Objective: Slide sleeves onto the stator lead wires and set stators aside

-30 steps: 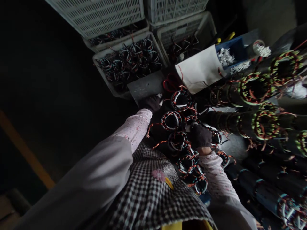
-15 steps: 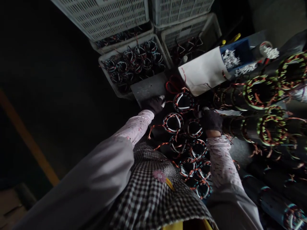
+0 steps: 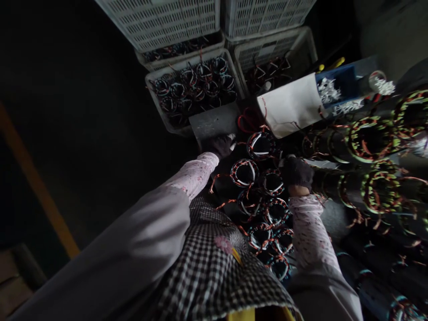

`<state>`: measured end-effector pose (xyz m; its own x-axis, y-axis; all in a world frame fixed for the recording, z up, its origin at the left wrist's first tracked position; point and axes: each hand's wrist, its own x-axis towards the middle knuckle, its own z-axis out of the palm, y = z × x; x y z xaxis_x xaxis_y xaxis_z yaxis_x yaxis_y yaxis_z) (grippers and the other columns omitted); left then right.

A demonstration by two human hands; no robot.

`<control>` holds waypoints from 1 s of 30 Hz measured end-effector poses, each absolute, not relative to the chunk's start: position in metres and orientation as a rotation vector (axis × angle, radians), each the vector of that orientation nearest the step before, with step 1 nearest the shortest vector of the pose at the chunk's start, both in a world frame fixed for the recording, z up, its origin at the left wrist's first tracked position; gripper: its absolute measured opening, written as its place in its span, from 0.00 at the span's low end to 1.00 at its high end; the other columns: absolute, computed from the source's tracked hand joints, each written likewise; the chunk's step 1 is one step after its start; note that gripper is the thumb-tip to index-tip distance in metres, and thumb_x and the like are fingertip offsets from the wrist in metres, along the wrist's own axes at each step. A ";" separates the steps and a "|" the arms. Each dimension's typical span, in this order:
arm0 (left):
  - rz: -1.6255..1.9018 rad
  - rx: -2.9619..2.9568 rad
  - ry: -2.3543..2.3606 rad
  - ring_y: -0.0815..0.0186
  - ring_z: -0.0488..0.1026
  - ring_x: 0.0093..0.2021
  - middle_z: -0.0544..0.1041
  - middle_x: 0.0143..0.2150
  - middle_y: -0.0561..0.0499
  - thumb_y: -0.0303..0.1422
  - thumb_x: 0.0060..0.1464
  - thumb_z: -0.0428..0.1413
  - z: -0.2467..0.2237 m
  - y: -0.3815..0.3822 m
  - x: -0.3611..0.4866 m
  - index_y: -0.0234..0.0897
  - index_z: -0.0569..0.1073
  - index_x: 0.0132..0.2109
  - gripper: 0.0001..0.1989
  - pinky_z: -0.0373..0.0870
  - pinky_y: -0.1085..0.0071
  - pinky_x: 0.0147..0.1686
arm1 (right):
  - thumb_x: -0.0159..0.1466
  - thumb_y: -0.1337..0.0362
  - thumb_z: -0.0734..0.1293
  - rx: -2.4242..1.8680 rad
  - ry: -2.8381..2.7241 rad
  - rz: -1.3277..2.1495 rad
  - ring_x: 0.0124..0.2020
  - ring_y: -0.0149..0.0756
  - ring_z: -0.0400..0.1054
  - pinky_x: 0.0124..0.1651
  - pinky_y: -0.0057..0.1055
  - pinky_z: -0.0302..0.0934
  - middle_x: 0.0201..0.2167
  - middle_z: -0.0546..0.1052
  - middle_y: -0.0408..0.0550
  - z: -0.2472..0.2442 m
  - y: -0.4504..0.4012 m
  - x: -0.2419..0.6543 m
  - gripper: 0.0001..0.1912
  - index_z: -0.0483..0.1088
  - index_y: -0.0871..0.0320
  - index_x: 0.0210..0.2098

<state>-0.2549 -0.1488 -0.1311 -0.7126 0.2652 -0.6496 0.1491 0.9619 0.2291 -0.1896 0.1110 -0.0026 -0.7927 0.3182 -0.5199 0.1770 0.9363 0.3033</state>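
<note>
My left hand (image 3: pixel 220 145), in a dark glove, rests with curled fingers at the near corner of a grey plate (image 3: pixel 214 122). My right hand (image 3: pixel 297 172), also gloved, lies palm down at the right side of a cluster of wound stators (image 3: pixel 244 172), beside the stator (image 3: pixel 271 182) closest to it. The stators are dark rings with copper and white windings, standing in rows from my hands down to my checked apron (image 3: pixel 214 267). The dim light hides what either hand grips.
A white crate (image 3: pixel 157 78) full of stators sits beyond the grey plate, with stacked crates (image 3: pixel 167 20) behind it. A white sheet (image 3: pixel 290 109) and a blue bin (image 3: pixel 347 80) lie at the upper right. Tall stator stacks with green-edged windings (image 3: pixel 371 138) fill the right.
My right hand moved up and to the right, from the middle of the stator cluster to its right side. My left hand stayed at the grey plate's corner. The view shifted slightly.
</note>
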 end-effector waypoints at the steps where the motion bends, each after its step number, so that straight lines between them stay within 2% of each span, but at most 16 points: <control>1: 0.218 0.291 2.367 0.37 0.75 0.68 0.75 0.69 0.24 0.47 0.78 0.42 -0.131 -0.150 -0.256 0.30 0.64 0.79 0.34 0.69 0.43 0.65 | 0.78 0.57 0.60 0.368 2.519 0.317 0.43 0.48 0.80 0.42 0.34 0.63 0.44 0.84 0.64 0.002 0.107 -0.190 0.21 0.81 0.61 0.55; 3: 0.290 0.304 2.359 0.42 0.77 0.67 0.76 0.70 0.29 0.47 0.78 0.44 -0.130 -0.152 -0.259 0.36 0.66 0.79 0.33 0.70 0.47 0.66 | 0.79 0.56 0.59 0.326 2.597 0.286 0.42 0.46 0.79 0.42 0.33 0.62 0.45 0.84 0.62 0.012 0.096 -0.192 0.23 0.80 0.60 0.59; 5: 0.383 0.313 2.390 0.46 0.77 0.67 0.77 0.70 0.35 0.48 0.78 0.46 -0.128 -0.154 -0.262 0.41 0.68 0.78 0.31 0.70 0.51 0.68 | 0.80 0.53 0.59 0.156 2.671 0.213 0.45 0.45 0.78 0.43 0.33 0.61 0.51 0.83 0.62 0.018 0.083 -0.194 0.25 0.77 0.58 0.66; 8: 0.388 0.308 2.412 0.47 0.78 0.65 0.79 0.68 0.36 0.48 0.76 0.49 -0.122 -0.155 -0.265 0.42 0.70 0.76 0.29 0.70 0.51 0.68 | 0.80 0.54 0.59 -0.088 2.625 0.168 0.47 0.45 0.78 0.43 0.33 0.59 0.54 0.82 0.61 0.011 0.065 -0.202 0.25 0.74 0.54 0.70; 12: 0.288 0.275 2.371 0.46 0.79 0.64 0.79 0.66 0.32 0.46 0.76 0.49 -0.114 -0.153 -0.265 0.40 0.67 0.78 0.30 0.74 0.49 0.65 | 0.80 0.59 0.58 -0.128 2.559 0.214 0.47 0.46 0.78 0.44 0.33 0.61 0.51 0.82 0.63 -0.013 0.057 -0.220 0.23 0.76 0.58 0.66; 16: 0.285 0.261 2.371 0.48 0.78 0.65 0.79 0.66 0.33 0.43 0.76 0.51 -0.113 -0.153 -0.263 0.42 0.64 0.80 0.31 0.75 0.51 0.64 | 0.79 0.58 0.60 -0.146 2.548 0.205 0.49 0.48 0.79 0.44 0.33 0.62 0.49 0.82 0.65 -0.023 0.060 -0.230 0.22 0.79 0.60 0.61; 23: 0.334 0.299 2.372 0.50 0.78 0.67 0.79 0.69 0.38 0.42 0.78 0.50 -0.116 -0.153 -0.267 0.46 0.67 0.79 0.28 0.72 0.57 0.67 | 0.80 0.57 0.57 -0.040 2.608 0.273 0.46 0.47 0.79 0.42 0.33 0.61 0.48 0.82 0.65 -0.018 0.057 -0.219 0.24 0.79 0.61 0.60; 28: 0.333 0.298 2.394 0.47 0.80 0.63 0.80 0.67 0.34 0.43 0.78 0.49 -0.122 -0.152 -0.265 0.41 0.65 0.80 0.30 0.73 0.53 0.64 | 0.80 0.59 0.57 -0.079 2.598 0.281 0.44 0.47 0.78 0.42 0.33 0.59 0.49 0.82 0.64 -0.017 0.054 -0.224 0.23 0.78 0.61 0.61; 30: 0.365 0.319 2.409 0.46 0.80 0.62 0.81 0.65 0.34 0.46 0.77 0.49 -0.122 -0.153 -0.262 0.40 0.69 0.78 0.30 0.73 0.51 0.64 | 0.79 0.58 0.58 -0.050 2.571 0.283 0.43 0.47 0.77 0.41 0.34 0.58 0.48 0.82 0.64 -0.009 0.051 -0.228 0.22 0.79 0.62 0.58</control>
<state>-0.2616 -0.1534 -0.1219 -0.7448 0.3196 -0.5858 0.1320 0.9311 0.3402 -0.2282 0.0513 -0.0088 -0.8492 0.0221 -0.5276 -0.0933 0.9772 0.1910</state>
